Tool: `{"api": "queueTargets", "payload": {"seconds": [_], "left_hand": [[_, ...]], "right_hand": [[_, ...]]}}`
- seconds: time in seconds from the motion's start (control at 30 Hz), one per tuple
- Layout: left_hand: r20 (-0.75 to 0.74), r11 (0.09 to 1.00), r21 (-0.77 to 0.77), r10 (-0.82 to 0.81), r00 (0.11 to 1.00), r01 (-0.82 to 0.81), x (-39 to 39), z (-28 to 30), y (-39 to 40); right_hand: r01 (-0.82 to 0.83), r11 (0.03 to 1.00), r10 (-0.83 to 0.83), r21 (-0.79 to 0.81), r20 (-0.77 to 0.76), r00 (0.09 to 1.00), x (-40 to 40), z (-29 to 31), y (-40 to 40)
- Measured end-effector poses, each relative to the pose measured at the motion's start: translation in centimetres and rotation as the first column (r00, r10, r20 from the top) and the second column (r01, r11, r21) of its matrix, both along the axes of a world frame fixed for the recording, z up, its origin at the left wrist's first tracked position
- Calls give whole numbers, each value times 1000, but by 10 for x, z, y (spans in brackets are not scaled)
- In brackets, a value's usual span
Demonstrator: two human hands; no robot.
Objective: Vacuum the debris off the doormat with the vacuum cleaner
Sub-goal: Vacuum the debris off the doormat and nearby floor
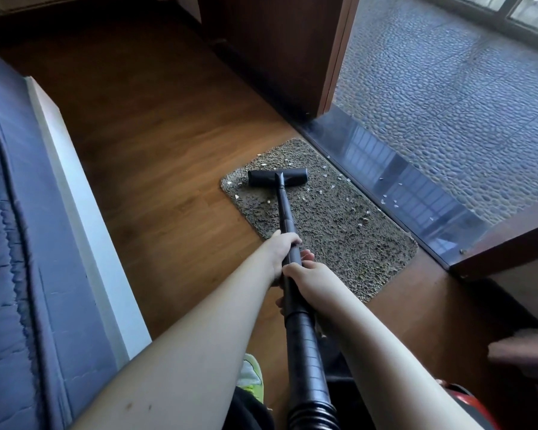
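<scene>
The shaggy grey-brown rectangular doormat (pixel 330 212) lies on the brown wooden floor (pixel 156 144), its long edge against the dark glossy door threshold (pixel 395 178). Both hands are clenched round the black vacuum wand (pixel 288 218): the left hand (pixel 284 246) has the grip farther down toward the doormat, and the right hand (pixel 305 271) wraps the tube just behind it. The flat black floor nozzle (pixel 277 177) sits on the doormat's far end, away from the person. Small white debris flakes (pixel 333 187) are scattered on the doormat around and beside the nozzle, and a few lie on the threshold beyond the doormat's edge.

The step appears to be sweeping the pile. It would go best with the nozzle kept flat on the doormat, drawn in slow overlapping strokes along its length, working from the far end back and over toward the threshold edge, where many flakes remain. Pushing hard could ruck the doormat or flick flakes off it.
</scene>
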State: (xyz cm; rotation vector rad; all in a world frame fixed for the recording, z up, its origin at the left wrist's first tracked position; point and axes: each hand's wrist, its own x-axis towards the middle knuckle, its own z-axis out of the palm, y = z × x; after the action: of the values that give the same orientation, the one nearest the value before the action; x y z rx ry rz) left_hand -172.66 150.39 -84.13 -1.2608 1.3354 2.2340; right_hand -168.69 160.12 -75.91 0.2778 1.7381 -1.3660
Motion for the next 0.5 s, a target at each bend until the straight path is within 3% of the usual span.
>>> {"api": "queueTargets", "payload": {"seconds": [0.2, 0.5], "left_hand": [[-29, 995, -93, -30, 999, 27, -11, -6, 0], [24, 990, -113, -80, 997, 82, -19, 5, 2]], "right_hand": [[40, 998, -38, -48, 54, 998, -3, 4, -2], [149, 986, -135, -68, 177, 975, -3, 16, -2]]}}
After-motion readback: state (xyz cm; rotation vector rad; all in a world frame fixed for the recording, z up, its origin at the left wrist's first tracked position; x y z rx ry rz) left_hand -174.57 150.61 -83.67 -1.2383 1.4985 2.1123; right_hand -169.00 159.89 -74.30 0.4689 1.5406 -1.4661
